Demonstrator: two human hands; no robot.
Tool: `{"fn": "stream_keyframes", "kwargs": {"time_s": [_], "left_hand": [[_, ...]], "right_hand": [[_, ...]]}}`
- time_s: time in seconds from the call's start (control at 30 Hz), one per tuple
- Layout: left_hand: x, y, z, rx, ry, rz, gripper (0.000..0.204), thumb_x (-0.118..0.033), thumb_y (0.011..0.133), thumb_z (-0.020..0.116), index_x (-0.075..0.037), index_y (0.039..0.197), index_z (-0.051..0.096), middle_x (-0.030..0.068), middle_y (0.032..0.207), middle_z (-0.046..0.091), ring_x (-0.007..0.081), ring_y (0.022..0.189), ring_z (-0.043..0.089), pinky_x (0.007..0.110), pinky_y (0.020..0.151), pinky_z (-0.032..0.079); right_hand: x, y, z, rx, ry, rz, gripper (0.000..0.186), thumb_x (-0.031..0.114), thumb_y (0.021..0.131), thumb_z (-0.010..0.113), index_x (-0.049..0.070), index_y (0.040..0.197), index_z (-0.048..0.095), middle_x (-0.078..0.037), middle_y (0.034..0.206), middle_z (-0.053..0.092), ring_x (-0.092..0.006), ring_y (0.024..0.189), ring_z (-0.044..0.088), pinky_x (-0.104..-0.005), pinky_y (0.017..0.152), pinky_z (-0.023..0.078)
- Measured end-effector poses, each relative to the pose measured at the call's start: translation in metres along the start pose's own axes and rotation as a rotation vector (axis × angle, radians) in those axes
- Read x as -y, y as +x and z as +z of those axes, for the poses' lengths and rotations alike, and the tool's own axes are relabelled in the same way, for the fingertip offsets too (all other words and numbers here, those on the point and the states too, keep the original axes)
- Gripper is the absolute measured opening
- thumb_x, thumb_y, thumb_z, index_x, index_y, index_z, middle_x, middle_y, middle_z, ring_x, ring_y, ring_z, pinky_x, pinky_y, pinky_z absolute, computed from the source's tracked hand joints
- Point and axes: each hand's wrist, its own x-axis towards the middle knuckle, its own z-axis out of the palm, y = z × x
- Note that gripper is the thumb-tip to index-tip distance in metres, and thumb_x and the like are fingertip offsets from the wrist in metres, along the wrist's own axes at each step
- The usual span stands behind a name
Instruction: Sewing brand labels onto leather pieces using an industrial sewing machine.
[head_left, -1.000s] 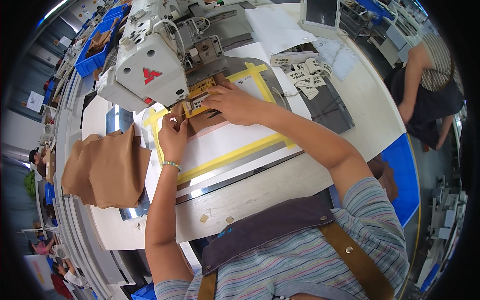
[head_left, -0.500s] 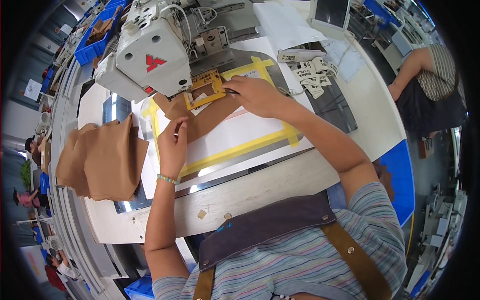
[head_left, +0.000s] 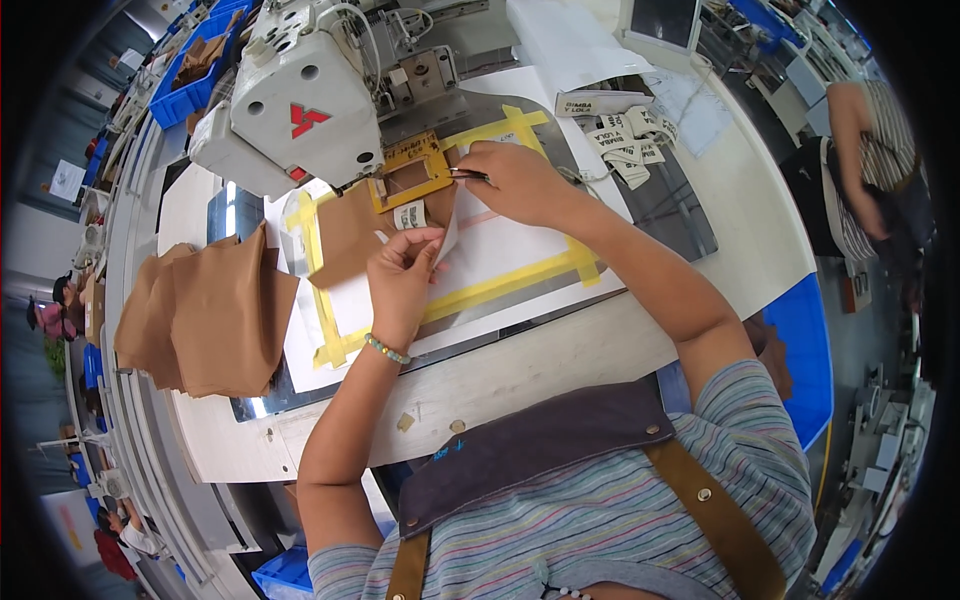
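My left hand (head_left: pixel 400 275) pinches the edge of a brown fabric piece (head_left: pixel 350 235) just below a small white label (head_left: pixel 409 215) lying on it. My right hand (head_left: pixel 508 190) is closed on a slim dark metal tool (head_left: pixel 470 175), perhaps tweezers or snips, beside a yellow template frame (head_left: pixel 418 193) with an open window. The fabric lies on a white sheet (head_left: pixel 490 255) bordered with yellow tape, below the head of a white sewing machine (head_left: pixel 290 110).
Brown fabric pieces (head_left: pixel 220 330) are piled at left. White printed labels (head_left: pixel 630 150) and a paper-covered box (head_left: pixel 575 60) sit back right. Blue bins (head_left: pixel 810 360) flank the table (head_left: pixel 750 220). A co-worker (head_left: pixel 870 160) stands to the right; others work far left.
My left hand has moved right from the template's left side to the fabric's near edge. My right hand has shifted slightly right. The white label shows more fully below the template.
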Motion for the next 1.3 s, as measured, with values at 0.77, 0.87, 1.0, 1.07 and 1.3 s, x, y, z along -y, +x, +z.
{"fn": "stream_keyframes", "kwargs": {"time_s": [0.77,0.87,1.0,1.07,1.3], "left_hand": [[-0.044,-0.137,-0.123,-0.515,0.753,0.407,0.014,-0.006,0.098,0.074,0.0,0.109,0.081,0.0116,0.093,0.081,0.0125,0.072,0.069,0.026,0.067,0.053],[-0.047,-0.139,-0.124,-0.493,0.77,0.418,0.013,-0.006,0.098,0.074,0.001,0.108,0.081,0.0123,0.094,0.081,0.0138,0.074,0.072,0.026,0.068,0.055],[-0.04,-0.15,-0.145,-0.635,0.916,0.398,0.012,-0.004,0.097,0.075,0.0,0.107,0.08,0.0136,0.097,0.081,0.0171,0.079,0.075,0.028,0.071,0.057],[-0.035,-0.159,-0.184,-0.768,1.088,0.512,0.017,0.004,0.096,0.071,-0.001,0.111,0.078,0.0147,0.107,0.08,0.022,0.096,0.078,0.033,0.084,0.059],[-0.017,-0.278,-0.32,-1.547,0.691,0.579,0.053,0.007,0.094,0.06,0.002,0.147,0.059,0.0169,0.152,0.057,0.0248,0.128,0.062,0.034,0.111,0.048]], "right_hand": [[0.066,0.054,0.074,0.049,-0.281,-0.389,0.023,0.028,0.094,0.074,0.011,0.109,0.075,-0.008,0.103,0.076,-0.0277,0.1,0.073,-0.0439,0.082,0.057],[0.069,0.057,0.091,0.137,-0.313,-0.387,0.019,0.027,0.095,0.071,0.011,0.104,0.075,-0.007,0.095,0.076,-0.0281,0.098,0.073,-0.0452,0.078,0.057],[0.075,0.041,0.085,0.083,-0.176,-0.342,0.022,0.027,0.101,0.064,0.008,0.103,0.074,-0.011,0.096,0.075,-0.0316,0.092,0.073,-0.0458,0.078,0.056],[0.06,0.03,0.076,0.025,-0.041,-0.309,0.025,0.026,0.101,0.066,0.005,0.112,0.074,-0.015,0.105,0.076,-0.0347,0.096,0.073,-0.0461,0.083,0.057],[-0.01,-0.016,0.03,-0.048,0.115,0.071,0.033,0.025,0.101,0.074,0.001,0.125,0.073,-0.003,0.098,0.073,-0.0086,0.085,0.062,-0.0254,0.081,0.051]]}}
